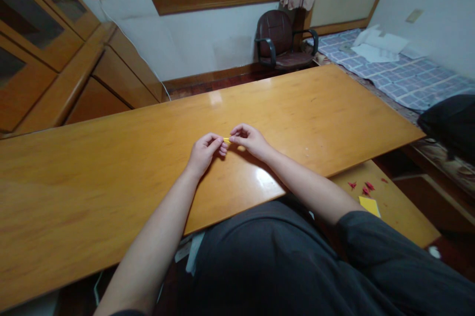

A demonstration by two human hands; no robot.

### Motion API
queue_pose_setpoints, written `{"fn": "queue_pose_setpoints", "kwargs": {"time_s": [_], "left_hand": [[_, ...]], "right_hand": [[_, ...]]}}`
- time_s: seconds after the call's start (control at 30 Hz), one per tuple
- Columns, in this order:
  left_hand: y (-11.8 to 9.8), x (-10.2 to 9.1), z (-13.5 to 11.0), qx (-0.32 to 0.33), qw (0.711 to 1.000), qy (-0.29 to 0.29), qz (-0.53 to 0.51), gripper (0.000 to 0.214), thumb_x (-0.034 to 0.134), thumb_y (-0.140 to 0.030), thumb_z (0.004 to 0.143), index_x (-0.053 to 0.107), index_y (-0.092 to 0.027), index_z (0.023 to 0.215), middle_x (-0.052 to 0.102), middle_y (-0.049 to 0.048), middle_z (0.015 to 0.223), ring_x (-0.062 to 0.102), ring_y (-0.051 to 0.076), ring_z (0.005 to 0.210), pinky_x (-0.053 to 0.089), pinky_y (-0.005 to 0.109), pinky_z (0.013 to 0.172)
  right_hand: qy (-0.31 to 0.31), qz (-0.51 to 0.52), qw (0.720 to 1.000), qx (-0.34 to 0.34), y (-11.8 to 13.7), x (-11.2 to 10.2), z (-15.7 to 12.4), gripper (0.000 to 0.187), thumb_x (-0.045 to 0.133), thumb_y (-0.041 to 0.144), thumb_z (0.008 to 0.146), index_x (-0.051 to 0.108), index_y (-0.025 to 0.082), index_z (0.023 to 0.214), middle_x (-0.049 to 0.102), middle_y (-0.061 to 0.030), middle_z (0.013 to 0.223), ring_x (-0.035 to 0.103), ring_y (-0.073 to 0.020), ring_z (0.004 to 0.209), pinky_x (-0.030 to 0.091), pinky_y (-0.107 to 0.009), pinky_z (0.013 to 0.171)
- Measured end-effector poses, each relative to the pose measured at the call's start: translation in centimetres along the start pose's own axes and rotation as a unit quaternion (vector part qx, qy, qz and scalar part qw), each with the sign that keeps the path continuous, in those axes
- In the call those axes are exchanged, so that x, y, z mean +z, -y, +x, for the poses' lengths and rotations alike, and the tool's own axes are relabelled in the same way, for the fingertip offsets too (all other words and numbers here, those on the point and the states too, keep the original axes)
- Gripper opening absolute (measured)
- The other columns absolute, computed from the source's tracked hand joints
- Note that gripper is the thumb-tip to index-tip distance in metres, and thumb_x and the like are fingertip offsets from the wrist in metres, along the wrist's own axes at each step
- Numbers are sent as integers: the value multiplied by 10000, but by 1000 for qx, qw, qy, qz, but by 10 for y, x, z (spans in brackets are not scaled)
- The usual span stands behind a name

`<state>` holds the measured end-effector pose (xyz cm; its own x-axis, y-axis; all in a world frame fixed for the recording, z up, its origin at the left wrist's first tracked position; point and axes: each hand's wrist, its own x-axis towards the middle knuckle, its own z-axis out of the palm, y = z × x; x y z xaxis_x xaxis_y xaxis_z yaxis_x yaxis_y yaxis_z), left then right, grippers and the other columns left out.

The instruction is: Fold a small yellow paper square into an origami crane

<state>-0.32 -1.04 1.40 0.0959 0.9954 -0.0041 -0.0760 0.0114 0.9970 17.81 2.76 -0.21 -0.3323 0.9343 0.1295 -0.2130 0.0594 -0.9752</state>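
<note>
Pinching a thin yellow strip (226,140) at its two ends, the left hand (205,151) and right hand (254,142) are clamped on it, close together. The strip is over the table (111,172). A yellow sheet (369,205) lies on the lower board (404,217), near small red pieces (368,186).

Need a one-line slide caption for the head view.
Left hand and right hand together hold a small yellow piece over the wooden table.

No lettering, label, brand, number or sign can be read anywhere in the head view.
</note>
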Motion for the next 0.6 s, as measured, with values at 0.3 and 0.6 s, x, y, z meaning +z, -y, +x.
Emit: {"fn": "queue_pose_setpoints", "kwargs": {"time_s": [0.3, 0.6], "left_hand": [[0, -1, 1, -7, 1000, 9, 7, 334, 705, -455, 802, 623, -131, 806, 705, 54, 732, 641, 133, 565, 551, 257, 540], [-2, -1, 4, -25, 1000, 4, -11, 407, 677, -536, 809, 599, -136, 825, 699, 58, 739, 637, 126, 560, 549, 246, 527]], "right_hand": [[-1, 3, 1000, 10, 2, 0, 0, 295, 785, 327, 673, 605, 183, 857, 628, 27, 773, 562, -104, 716, 444, -251, 698], [-10, 0, 1000, 22, 4, 0, 0, 300, 783, 333, 659, 597, 186, 842, 615, 31, 748, 557, -108, 696, 445, -249, 670]]}}
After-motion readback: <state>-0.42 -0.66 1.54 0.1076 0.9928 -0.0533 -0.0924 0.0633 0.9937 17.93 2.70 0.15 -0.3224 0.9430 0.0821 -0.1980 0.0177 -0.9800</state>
